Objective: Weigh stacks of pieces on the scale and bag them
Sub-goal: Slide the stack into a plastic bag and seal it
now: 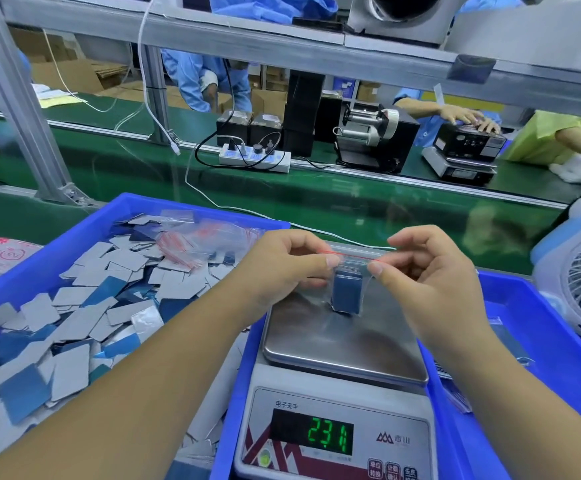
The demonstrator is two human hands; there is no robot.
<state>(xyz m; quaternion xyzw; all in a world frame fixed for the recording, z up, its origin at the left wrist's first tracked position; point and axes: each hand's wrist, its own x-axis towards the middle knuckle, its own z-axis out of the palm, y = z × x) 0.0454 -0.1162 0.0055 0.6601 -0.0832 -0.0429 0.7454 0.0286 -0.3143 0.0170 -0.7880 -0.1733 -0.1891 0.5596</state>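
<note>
Over the far edge of the scale's steel pan (344, 344), the left hand (282, 268) and right hand (434, 275) each pinch the red-striped top of one clear bag (351, 268) holding one blue stack (346, 294), whose bottom touches the pan. One blue bin (85, 233) of loose pieces (74, 317) sits left.

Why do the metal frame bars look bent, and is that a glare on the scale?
Head view: the wide-angle lens bows the frame bars near the edges; the steel scale pan shows soft overhead glare and a dim reflection of the bagged stack; the green display reads sharp, while the clear bag pinched by left hand and right hand is faint.
</note>
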